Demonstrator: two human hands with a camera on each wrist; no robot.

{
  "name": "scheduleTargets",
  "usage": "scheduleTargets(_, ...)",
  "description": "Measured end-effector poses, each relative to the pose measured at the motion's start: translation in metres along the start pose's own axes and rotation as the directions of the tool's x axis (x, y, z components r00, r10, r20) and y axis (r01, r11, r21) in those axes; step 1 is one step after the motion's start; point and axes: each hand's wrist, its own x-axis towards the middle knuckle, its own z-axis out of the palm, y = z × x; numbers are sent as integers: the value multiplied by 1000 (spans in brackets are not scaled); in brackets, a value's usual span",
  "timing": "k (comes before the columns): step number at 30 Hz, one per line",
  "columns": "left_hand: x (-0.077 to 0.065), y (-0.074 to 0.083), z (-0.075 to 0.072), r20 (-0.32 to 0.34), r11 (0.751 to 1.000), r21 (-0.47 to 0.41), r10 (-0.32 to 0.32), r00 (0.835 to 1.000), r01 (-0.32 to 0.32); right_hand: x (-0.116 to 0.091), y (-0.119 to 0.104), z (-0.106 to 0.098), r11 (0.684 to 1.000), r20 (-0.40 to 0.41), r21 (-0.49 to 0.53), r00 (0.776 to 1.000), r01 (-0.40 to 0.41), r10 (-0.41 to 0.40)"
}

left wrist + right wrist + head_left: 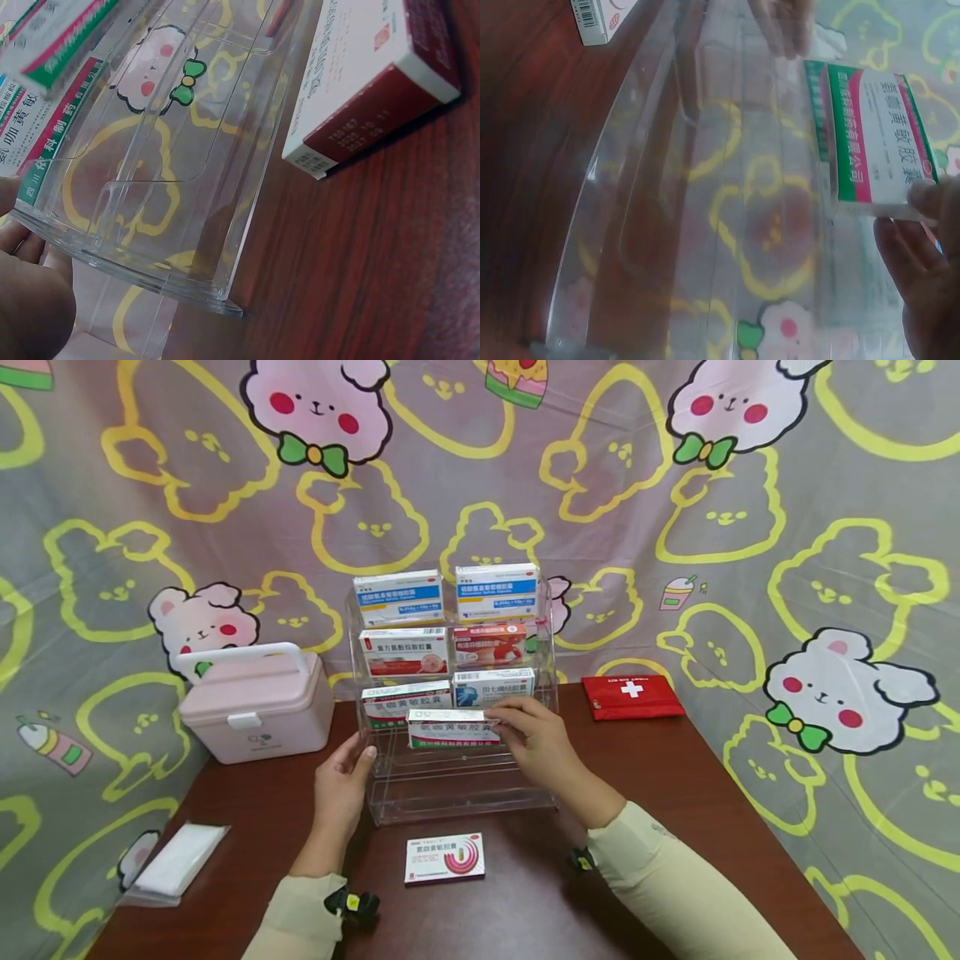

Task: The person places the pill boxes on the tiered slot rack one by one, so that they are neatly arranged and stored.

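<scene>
My right hand (pixel 543 750) pinches a white, green and pink medicine box (pixel 453 732) by its right end. In the right wrist view, thumb and fingers hold this carton (pixel 877 139) in front of the clear display rack (pixel 465 803). With thumb in front and fingers behind, my left hand (pixel 34 300) grips the rack's left side edge. Medicine boxes fill the rack's upper tiers in pairs; a matching green-and-pink box (pixel 386 703) stands at left in the third tier, beside a blue-and-white one (pixel 495 687). Another white-and-red medicine box (pixel 445 858) lies on the table before the rack.
A pink case with a white handle (pixel 255 714) stands to the rack's left. At its right lies a red first aid pouch (pixel 633 697). A white packet in clear plastic (pixel 178 860) rests near the table's left edge. A patterned curtain (pixel 600 527) hangs behind.
</scene>
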Motion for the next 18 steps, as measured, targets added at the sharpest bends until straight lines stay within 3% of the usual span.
scheduleTargets(8, 0, 0, 0, 8, 1000, -11, 3, 1000, -3, 10, -6, 27, 998, 115, -57, 993, 29, -23)
scheduleTargets(18, -1, 2, 0, 4, 1000, -15, -11, 1000, 11, 8, -12, 54, 997, 106, -80, 994, 18, -10)
